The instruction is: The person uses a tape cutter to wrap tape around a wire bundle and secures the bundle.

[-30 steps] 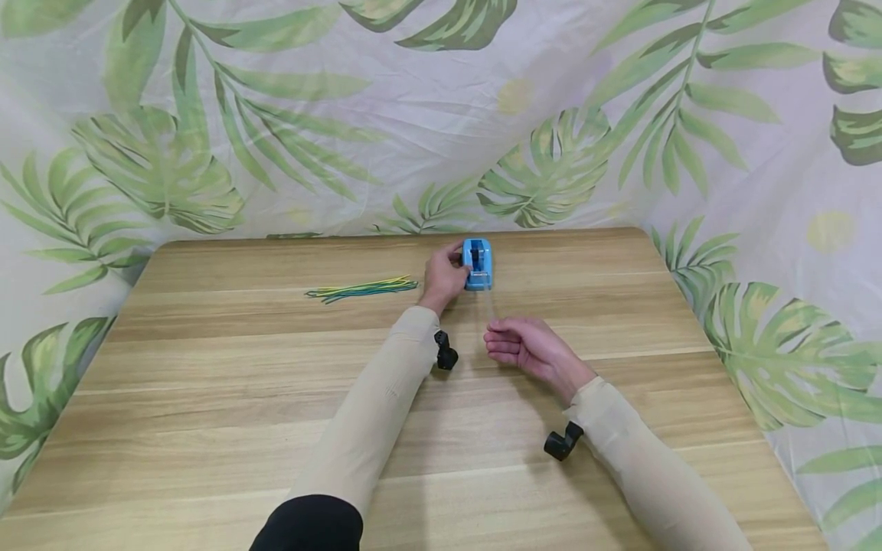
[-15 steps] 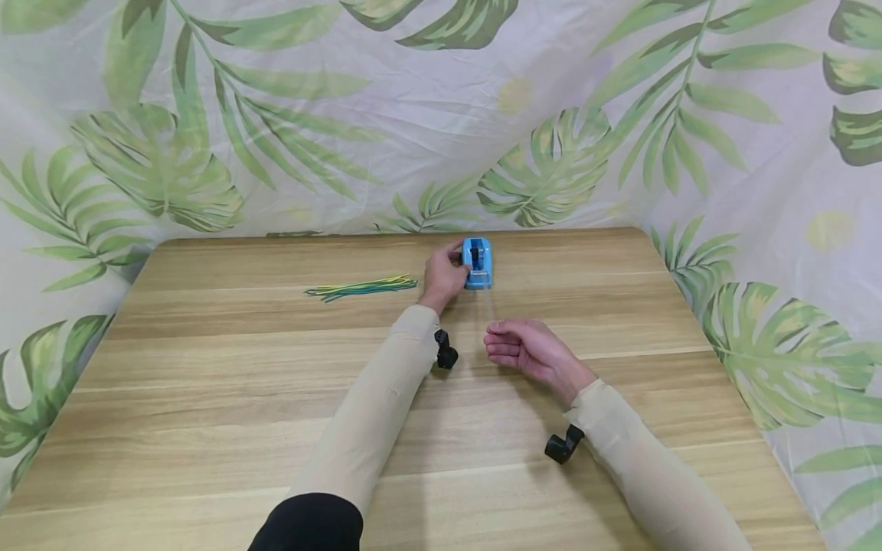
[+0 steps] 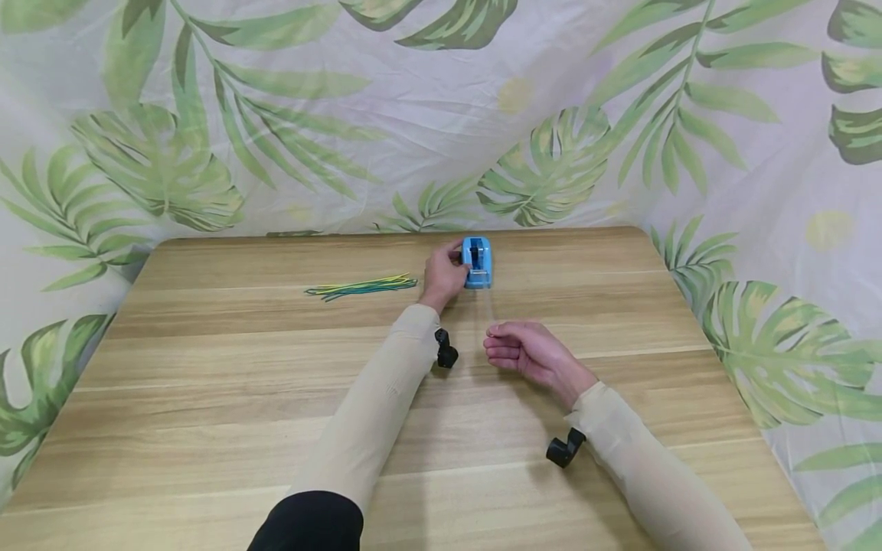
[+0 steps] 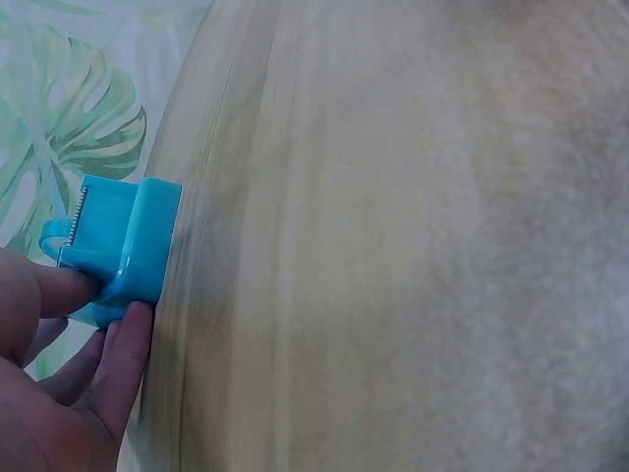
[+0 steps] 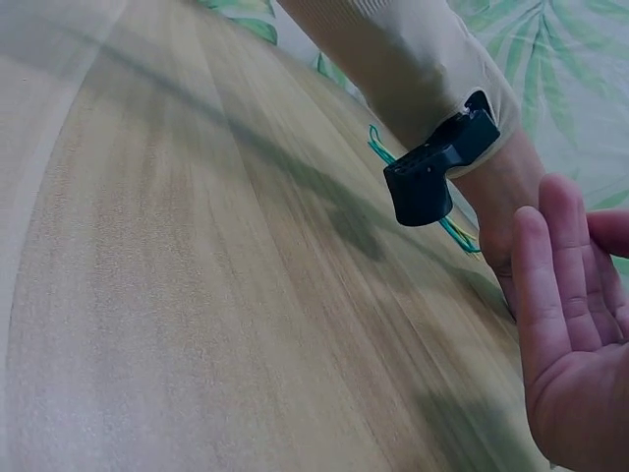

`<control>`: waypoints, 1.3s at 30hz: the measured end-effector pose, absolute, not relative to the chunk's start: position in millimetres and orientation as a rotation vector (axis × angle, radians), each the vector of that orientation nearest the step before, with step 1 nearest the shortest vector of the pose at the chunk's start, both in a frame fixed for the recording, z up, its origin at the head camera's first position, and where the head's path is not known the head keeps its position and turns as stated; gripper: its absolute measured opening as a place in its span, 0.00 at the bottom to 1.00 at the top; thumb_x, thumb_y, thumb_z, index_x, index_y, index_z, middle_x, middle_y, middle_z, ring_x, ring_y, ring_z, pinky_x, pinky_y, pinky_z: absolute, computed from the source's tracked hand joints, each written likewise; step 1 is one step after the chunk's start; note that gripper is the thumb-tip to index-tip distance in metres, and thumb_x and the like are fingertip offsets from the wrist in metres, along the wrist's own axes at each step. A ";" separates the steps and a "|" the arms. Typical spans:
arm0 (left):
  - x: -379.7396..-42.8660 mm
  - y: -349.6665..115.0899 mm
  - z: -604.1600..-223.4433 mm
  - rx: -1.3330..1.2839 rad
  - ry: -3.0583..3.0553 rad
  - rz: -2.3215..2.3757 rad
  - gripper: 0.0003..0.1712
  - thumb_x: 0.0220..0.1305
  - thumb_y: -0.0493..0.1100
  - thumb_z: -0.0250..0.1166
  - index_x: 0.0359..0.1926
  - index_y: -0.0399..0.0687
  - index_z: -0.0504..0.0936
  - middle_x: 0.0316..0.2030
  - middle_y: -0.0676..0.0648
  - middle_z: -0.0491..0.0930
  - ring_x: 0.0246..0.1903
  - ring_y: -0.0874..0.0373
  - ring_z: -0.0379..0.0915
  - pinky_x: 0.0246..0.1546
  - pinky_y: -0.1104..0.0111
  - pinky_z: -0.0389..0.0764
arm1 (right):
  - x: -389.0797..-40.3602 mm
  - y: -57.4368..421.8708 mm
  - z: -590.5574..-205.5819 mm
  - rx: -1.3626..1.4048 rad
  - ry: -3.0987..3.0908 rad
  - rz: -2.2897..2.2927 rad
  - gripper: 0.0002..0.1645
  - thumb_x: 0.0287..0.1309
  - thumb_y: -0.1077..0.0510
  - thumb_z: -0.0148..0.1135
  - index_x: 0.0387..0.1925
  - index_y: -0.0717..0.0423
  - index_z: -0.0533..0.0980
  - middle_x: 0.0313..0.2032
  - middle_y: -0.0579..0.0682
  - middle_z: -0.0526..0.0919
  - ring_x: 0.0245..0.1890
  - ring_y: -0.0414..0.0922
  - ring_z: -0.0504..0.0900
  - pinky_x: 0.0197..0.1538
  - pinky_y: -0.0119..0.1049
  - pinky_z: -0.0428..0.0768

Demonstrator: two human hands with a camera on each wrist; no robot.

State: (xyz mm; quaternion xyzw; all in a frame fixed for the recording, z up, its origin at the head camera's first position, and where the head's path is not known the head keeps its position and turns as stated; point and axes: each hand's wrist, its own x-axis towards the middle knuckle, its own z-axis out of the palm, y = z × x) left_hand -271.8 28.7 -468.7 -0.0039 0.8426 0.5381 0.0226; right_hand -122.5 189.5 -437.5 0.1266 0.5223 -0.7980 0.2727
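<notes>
Head view: in left grip (image 3: 443,277), clamping tape dispenser (image 3: 478,272) by far edge of tabletop (image 3: 276,383); in right grip (image 3: 529,350), pinching clear tape (image 3: 490,304) stretched away from that edge

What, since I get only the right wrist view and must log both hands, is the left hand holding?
Observer: The head view shows the left hand gripping a blue tape dispenser.
Operator: Does anything join it to the right hand?
Observer: Yes, a thin clear strip runs from the dispenser to that hand's fingertips.
Operator: Anything there to cut it with?
Observer: The left wrist view shows a toothed edge on the dispenser.
</notes>
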 end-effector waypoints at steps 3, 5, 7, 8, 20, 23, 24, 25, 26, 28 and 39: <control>-271.3 29.3 -469.0 -0.007 2.622 1.667 0.30 0.65 0.31 0.67 0.68 0.48 0.75 0.54 0.40 0.79 0.52 0.51 0.78 0.52 0.64 0.79 | -120.8 189.7 -436.7 0.342 1.409 -2.138 0.11 0.69 0.66 0.56 0.34 0.58 0.83 0.29 0.53 0.88 0.30 0.44 0.88 0.42 0.38 0.86; -271.0 29.6 -469.1 -0.004 2.627 1.669 0.30 0.65 0.31 0.67 0.68 0.48 0.76 0.54 0.40 0.79 0.51 0.51 0.78 0.52 0.64 0.79 | -119.7 189.9 -436.1 0.342 1.410 -2.133 0.11 0.69 0.66 0.56 0.34 0.58 0.83 0.30 0.53 0.88 0.30 0.44 0.88 0.43 0.38 0.86; -270.3 29.8 -469.1 -0.004 2.627 1.672 0.30 0.65 0.31 0.67 0.68 0.48 0.76 0.53 0.40 0.79 0.51 0.51 0.78 0.52 0.64 0.79 | -119.0 190.4 -435.9 0.337 1.408 -2.128 0.11 0.69 0.66 0.55 0.34 0.57 0.83 0.30 0.52 0.88 0.30 0.44 0.88 0.43 0.38 0.86; -270.0 29.9 -469.1 -0.005 2.626 1.673 0.30 0.65 0.31 0.67 0.68 0.48 0.76 0.53 0.40 0.79 0.51 0.51 0.78 0.52 0.64 0.79 | -118.8 190.9 -436.1 0.333 1.407 -2.126 0.11 0.70 0.66 0.55 0.34 0.57 0.83 0.30 0.52 0.88 0.30 0.44 0.88 0.43 0.38 0.86; -268.3 30.4 -470.5 -0.025 2.611 1.685 0.31 0.66 0.31 0.66 0.69 0.48 0.74 0.55 0.40 0.78 0.53 0.51 0.76 0.53 0.63 0.79 | -113.1 191.5 -438.3 0.269 1.393 -2.123 0.12 0.69 0.66 0.55 0.33 0.58 0.83 0.29 0.52 0.88 0.29 0.43 0.88 0.41 0.37 0.86; -267.9 30.7 -471.3 -0.030 2.614 1.687 0.31 0.65 0.31 0.66 0.69 0.48 0.74 0.55 0.40 0.78 0.53 0.51 0.76 0.53 0.63 0.79 | -111.3 192.2 -439.3 0.268 1.386 -2.129 0.12 0.69 0.67 0.55 0.34 0.59 0.83 0.29 0.52 0.88 0.29 0.44 0.88 0.41 0.37 0.86; -267.8 30.9 -471.4 -0.032 2.615 1.687 0.31 0.65 0.31 0.66 0.69 0.48 0.75 0.55 0.40 0.78 0.53 0.51 0.76 0.53 0.63 0.79 | -110.8 192.7 -439.3 0.270 1.383 -2.132 0.12 0.69 0.67 0.55 0.34 0.59 0.83 0.29 0.52 0.88 0.29 0.44 0.88 0.40 0.37 0.86; -267.6 31.0 -471.6 -0.034 2.616 1.687 0.31 0.65 0.31 0.66 0.69 0.48 0.75 0.55 0.40 0.78 0.53 0.51 0.76 0.53 0.63 0.79 | -110.3 193.0 -439.3 0.272 1.382 -2.133 0.12 0.69 0.67 0.55 0.34 0.59 0.83 0.29 0.52 0.88 0.29 0.44 0.88 0.40 0.37 0.86; -267.4 31.0 -471.6 -0.036 2.618 1.686 0.31 0.65 0.31 0.66 0.68 0.49 0.75 0.55 0.40 0.78 0.53 0.51 0.76 0.54 0.63 0.79 | -110.0 193.4 -439.3 0.272 1.380 -2.132 0.12 0.70 0.66 0.55 0.34 0.59 0.83 0.29 0.52 0.88 0.29 0.44 0.88 0.40 0.37 0.86; -267.0 31.4 -471.5 -0.039 2.616 1.688 0.31 0.65 0.30 0.66 0.69 0.49 0.75 0.55 0.40 0.78 0.53 0.50 0.76 0.54 0.63 0.79 | -109.3 194.1 -439.1 0.269 1.379 -2.130 0.12 0.70 0.66 0.54 0.34 0.59 0.83 0.29 0.52 0.88 0.29 0.44 0.88 0.41 0.37 0.86; -265.4 32.7 -468.8 -0.038 2.628 1.682 0.30 0.65 0.31 0.67 0.68 0.47 0.75 0.54 0.39 0.80 0.53 0.50 0.76 0.54 0.61 0.78 | -106.8 196.4 -439.3 0.264 1.366 -2.122 0.13 0.70 0.66 0.53 0.33 0.58 0.83 0.29 0.52 0.88 0.29 0.43 0.87 0.41 0.37 0.86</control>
